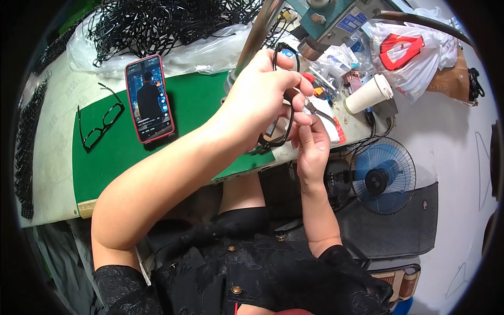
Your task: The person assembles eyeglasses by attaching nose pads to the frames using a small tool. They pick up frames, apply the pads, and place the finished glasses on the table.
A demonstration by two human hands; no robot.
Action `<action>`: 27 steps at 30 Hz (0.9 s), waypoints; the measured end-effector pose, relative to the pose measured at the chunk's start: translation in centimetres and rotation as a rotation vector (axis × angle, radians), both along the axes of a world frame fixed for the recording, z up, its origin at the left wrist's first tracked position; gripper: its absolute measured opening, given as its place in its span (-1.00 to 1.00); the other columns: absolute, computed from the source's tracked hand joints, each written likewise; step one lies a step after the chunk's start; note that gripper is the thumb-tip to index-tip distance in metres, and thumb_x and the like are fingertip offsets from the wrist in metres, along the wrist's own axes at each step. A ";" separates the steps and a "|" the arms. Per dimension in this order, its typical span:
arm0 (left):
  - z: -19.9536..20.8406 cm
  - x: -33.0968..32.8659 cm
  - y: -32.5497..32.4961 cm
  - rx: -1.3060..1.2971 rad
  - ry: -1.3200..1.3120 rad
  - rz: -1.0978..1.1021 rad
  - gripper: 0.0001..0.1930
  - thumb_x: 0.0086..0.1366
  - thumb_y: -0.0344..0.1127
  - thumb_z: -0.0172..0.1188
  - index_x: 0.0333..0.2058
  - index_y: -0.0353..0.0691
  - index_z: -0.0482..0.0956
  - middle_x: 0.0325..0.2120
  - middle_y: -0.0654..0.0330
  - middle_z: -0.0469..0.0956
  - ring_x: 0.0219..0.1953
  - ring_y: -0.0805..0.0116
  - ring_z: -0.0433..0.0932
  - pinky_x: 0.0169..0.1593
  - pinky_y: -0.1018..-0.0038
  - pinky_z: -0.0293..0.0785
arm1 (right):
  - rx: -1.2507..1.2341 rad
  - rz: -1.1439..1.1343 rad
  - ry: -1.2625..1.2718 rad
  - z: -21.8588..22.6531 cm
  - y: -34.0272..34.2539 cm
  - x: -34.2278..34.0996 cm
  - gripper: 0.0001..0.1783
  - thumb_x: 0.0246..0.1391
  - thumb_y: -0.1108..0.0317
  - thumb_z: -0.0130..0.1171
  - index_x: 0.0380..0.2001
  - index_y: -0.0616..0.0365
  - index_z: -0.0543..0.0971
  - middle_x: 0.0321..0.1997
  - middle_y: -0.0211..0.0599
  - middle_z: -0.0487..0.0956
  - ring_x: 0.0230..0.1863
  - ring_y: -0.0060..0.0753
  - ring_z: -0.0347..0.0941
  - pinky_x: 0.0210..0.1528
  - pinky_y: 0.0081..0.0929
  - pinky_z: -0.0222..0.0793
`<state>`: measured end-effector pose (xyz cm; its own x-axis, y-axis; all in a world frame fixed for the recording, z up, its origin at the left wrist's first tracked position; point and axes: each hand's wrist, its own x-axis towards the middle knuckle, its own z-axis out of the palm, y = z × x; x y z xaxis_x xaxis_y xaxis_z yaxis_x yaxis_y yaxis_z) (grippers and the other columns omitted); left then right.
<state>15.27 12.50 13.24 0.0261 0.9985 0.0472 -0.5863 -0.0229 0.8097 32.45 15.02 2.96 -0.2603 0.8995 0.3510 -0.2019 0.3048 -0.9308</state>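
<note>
A red-cased smartphone [149, 98] lies on the green mat, its lit screen showing a dark figure. Upper right sits a white plastic bag with a red emblem [401, 50]. A blue rectangular label [352, 21], possibly a nameplate, is on the teal machine.

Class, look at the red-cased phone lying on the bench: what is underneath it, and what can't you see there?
The phone lies screen-up on a green mat, beside a finished pair of black glasses. The mat covers the pale bench; whatever lies directly beneath the phone is hidden.

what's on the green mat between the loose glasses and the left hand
In the head view, a red-cased phone lies screen-up on the green mat, between the loose glasses and the left hand.
</note>
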 end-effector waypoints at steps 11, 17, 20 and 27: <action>-0.3 1.4 0.9 -0.011 0.011 0.014 -0.88 0.27 -0.47 -0.01 -0.24 -0.26 0.27 -0.40 0.10 0.49 -0.50 0.48 0.42 -0.40 0.48 0.55 | 0.069 -0.087 -0.035 1.9 0.4 0.5 -0.82 0.25 0.29 0.03 -0.33 0.19 0.45 -0.50 -0.39 0.51 -0.47 -0.64 0.35 -0.41 -0.68 0.15; -0.9 2.3 1.8 0.021 0.003 0.017 -0.88 0.27 -0.46 -0.01 -0.24 -0.27 0.28 -0.42 0.08 0.50 -0.50 0.47 0.44 -0.41 0.47 0.57 | 0.173 -0.140 0.013 3.9 1.6 1.3 -0.81 0.25 0.29 0.03 -0.34 0.20 0.45 -0.50 -0.37 0.51 -0.48 -0.65 0.32 -0.43 -0.69 0.13; -0.9 2.6 1.7 0.034 0.001 0.030 -0.89 0.27 -0.45 -0.01 -0.26 -0.27 0.28 -0.43 0.07 0.51 -0.51 0.47 0.44 -0.38 0.44 0.60 | 0.260 -0.155 0.038 5.4 3.0 2.0 -0.82 0.26 0.31 0.01 -0.35 0.20 0.45 -0.49 -0.37 0.50 -0.50 -0.68 0.28 -0.46 -0.71 0.10; -0.7 3.3 1.2 0.048 0.026 0.050 -0.91 0.26 -0.46 -0.02 -0.29 -0.26 0.27 -0.44 0.06 0.52 -0.52 0.48 0.44 -0.35 0.40 0.62 | 0.572 -0.444 0.187 13.9 6.4 1.7 -0.81 0.15 0.37 0.13 -0.25 0.28 0.47 -0.29 -0.28 0.53 -0.33 -0.55 0.42 -0.41 -0.64 0.30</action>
<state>18.59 13.75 12.57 -0.0217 0.9952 0.0952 -0.5626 -0.0909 0.8217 34.15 21.40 16.90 0.1950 0.5698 0.7983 -0.0864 0.8207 -0.5648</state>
